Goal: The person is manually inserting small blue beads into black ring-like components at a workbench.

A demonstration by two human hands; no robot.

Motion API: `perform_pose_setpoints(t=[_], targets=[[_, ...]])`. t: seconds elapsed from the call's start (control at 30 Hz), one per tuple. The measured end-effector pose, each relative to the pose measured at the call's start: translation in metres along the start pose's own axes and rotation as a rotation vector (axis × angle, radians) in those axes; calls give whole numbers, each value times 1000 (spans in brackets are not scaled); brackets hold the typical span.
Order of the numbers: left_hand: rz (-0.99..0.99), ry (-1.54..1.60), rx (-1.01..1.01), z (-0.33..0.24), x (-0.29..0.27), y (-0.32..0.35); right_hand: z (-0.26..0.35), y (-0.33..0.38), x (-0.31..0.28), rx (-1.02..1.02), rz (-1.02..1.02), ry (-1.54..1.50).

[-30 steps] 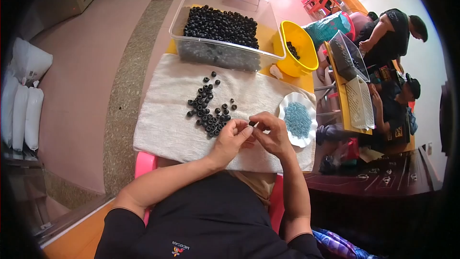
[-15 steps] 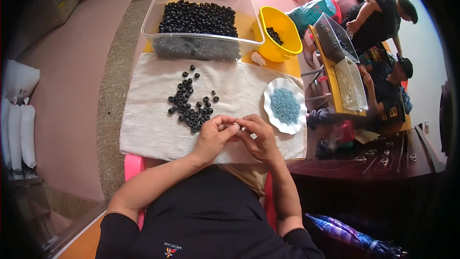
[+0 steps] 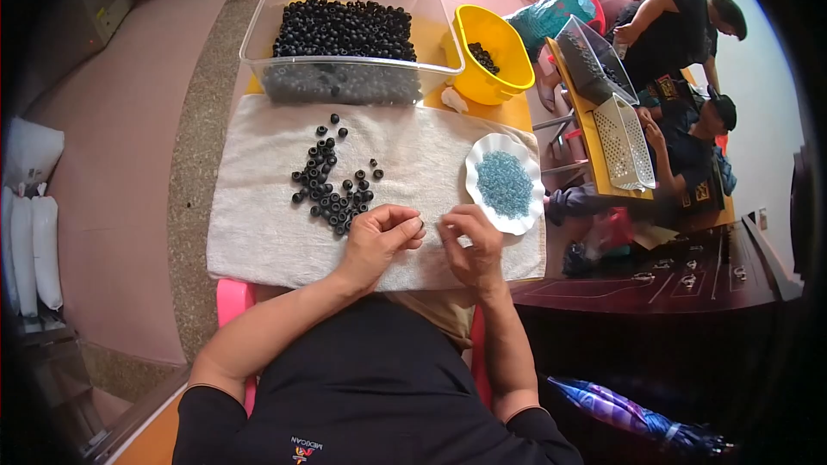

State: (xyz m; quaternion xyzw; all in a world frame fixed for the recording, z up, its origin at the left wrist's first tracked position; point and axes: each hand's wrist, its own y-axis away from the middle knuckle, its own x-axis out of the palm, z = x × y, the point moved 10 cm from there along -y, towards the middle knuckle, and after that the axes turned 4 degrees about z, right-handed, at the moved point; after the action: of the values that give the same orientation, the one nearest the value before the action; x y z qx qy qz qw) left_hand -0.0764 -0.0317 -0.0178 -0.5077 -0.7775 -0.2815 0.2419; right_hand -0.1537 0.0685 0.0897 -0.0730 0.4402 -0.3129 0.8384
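Observation:
My left hand (image 3: pixel 379 239) is closed in a pinch, thumb against index finger, over the pale cloth (image 3: pixel 258 245). Whatever sits in that pinch is too small to make out. To its right, my right hand (image 3: pixel 472 250) has its fingers curled together and slightly blurred; anything in them cannot be made out. A narrow gap separates the two hands. Loose black beads (image 3: pixel 327 189), round with holes, lie scattered just beyond my left hand. Close beside my right hand stands a white scalloped plate (image 3: pixel 473 174) heaped with small blue-grey glassy beads (image 3: pixel 505 183).
Past the cloth stand a clear plastic bin (image 3: pixel 258 39) of black beads and a yellow tub (image 3: pixel 508 56) with a few. A crumpled white scrap (image 3: pixel 454 101) lies by the tub. At right, people sit near another table with a white perforated basket (image 3: pixel 622 142).
My hands have come apart from touching fingertips; the right one now sits slightly away, with a gap between them. The whole view has shifted a little.

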Motion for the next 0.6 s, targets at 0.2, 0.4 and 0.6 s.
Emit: perform_pose_setpoints(t=[0.2, 0.4, 0.6], targets=[[3, -4, 2, 0, 1, 0, -24, 0, -38, 56, -10, 563], [5, -24, 8, 1, 0, 0, -33, -3, -36, 159, 105, 658], [1, -34, -3, 1, 1, 0, -41, -2, -34, 150, 94, 663]])
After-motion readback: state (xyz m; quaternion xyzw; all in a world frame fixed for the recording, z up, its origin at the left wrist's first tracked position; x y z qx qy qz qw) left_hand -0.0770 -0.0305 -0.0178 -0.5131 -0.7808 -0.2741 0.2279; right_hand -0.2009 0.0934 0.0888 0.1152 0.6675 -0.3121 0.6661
